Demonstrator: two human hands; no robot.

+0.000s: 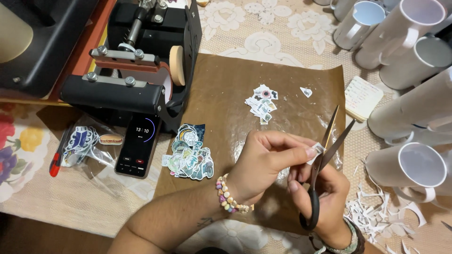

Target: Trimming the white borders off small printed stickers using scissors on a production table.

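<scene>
**Between the Blades: Paper Cutout Held for Trimming**

Pinched in the left hand (pixel 263 160), a small white paper cutout (pixel 317 151) sits between open scissors (pixel 325 155), gripped closed-fisted by the right hand (pixel 325 197). Left of the grip, a clear bag (pixel 87 146) holds stickers. Right, white mugs (pixel 414 164) lie empty.

We cannot make out the print on the paper scrap (pixel 318 149): too small, half covered by left hand (pixel 263 162) fingertips. Scissors (pixel 325 160) handles hidden inside right hand (pixel 325 197). White mugs (pixel 414 51), 2 o'clock, cut off by frame edge.
</scene>
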